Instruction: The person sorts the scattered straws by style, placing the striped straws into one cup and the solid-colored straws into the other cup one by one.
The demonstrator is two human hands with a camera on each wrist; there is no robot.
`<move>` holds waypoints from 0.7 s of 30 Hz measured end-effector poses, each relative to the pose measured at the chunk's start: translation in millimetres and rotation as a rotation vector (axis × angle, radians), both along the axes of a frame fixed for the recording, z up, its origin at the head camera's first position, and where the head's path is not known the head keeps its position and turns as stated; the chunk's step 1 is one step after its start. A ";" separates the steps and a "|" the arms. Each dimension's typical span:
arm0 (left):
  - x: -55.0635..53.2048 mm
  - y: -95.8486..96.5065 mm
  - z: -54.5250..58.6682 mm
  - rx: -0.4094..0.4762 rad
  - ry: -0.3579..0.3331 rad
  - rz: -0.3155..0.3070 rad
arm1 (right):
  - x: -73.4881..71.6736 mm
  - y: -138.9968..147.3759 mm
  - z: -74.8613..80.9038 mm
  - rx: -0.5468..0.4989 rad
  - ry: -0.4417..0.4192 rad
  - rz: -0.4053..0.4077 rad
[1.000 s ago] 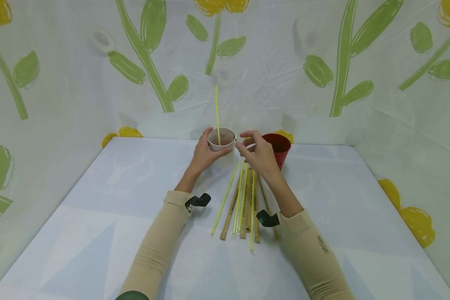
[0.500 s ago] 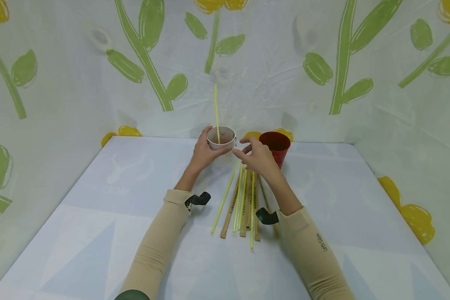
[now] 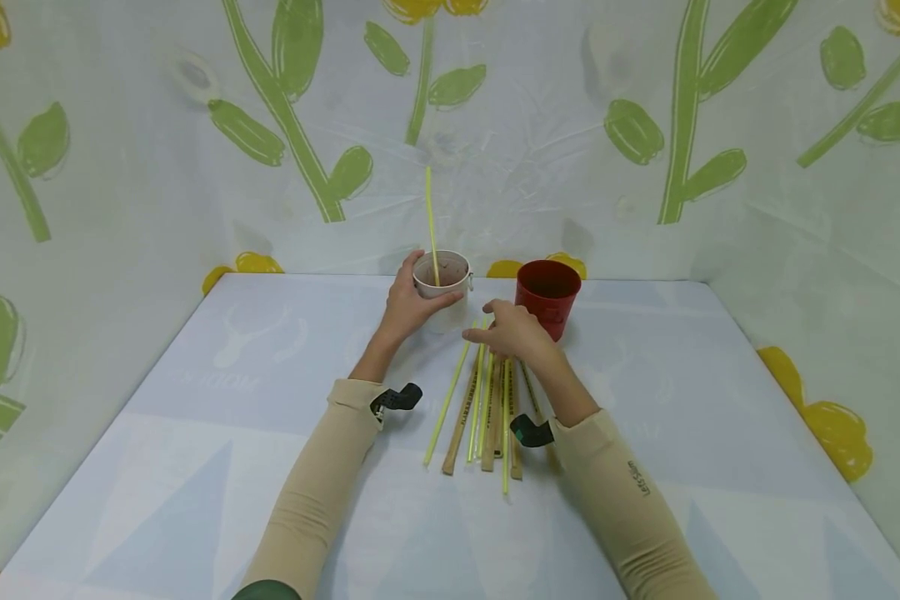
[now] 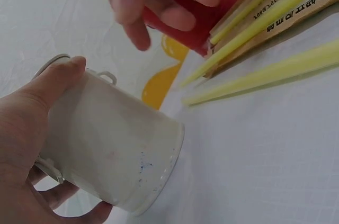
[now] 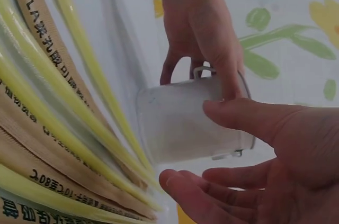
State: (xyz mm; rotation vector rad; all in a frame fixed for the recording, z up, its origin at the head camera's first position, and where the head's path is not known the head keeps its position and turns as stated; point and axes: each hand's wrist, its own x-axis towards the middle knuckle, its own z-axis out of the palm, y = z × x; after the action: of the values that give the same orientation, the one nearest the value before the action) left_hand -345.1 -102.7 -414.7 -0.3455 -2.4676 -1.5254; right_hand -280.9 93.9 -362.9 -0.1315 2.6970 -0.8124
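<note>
My left hand (image 3: 408, 302) grips a small white metal bucket (image 4: 114, 134) from its left side, thumb and fingers round the wall near the rim. One yellow straw (image 3: 431, 217) stands in the bucket, leaning slightly left. Just right of it, my right hand (image 3: 521, 333) hovers above the far ends of a bunch of straws. Its thumb and fingers are apart with nothing between them. In that bunch lie several yellow straws (image 3: 450, 400) and several brown paper-wrapped straws (image 5: 58, 60) with printed lettering. Part of the bunch is hidden under the right hand.
A red bucket (image 3: 549, 292) stands behind and right of the right hand. The white table (image 3: 270, 433) ends at a flower-patterned backdrop (image 3: 510, 183) close behind both buckets. A dark wrist camera (image 3: 531, 432) sticks out beside the straws.
My right hand has come down and towards me, from beside the white bucket's rim to over the straws' far ends. More of the red bucket shows. The left hand keeps its hold.
</note>
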 end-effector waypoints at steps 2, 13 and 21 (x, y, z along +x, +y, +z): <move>-0.1 -0.2 -0.2 -0.002 -0.001 0.002 | 0.1 -1.5 -2.4 0.025 -0.033 -0.003; -0.1 0.0 -0.3 -0.009 -0.004 0.006 | 3.9 -9.4 -14.8 0.092 -0.069 0.023; 0.3 -0.5 -0.6 -0.017 -0.007 0.012 | 6.8 -14.7 -19.4 0.116 -0.065 -0.013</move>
State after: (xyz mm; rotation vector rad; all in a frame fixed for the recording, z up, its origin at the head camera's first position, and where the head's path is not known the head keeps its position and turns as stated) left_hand -344.8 -103.2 -415.3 -0.3278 -2.4843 -1.5047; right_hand -274.1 79.3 -382.2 -0.0604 2.6783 -0.6497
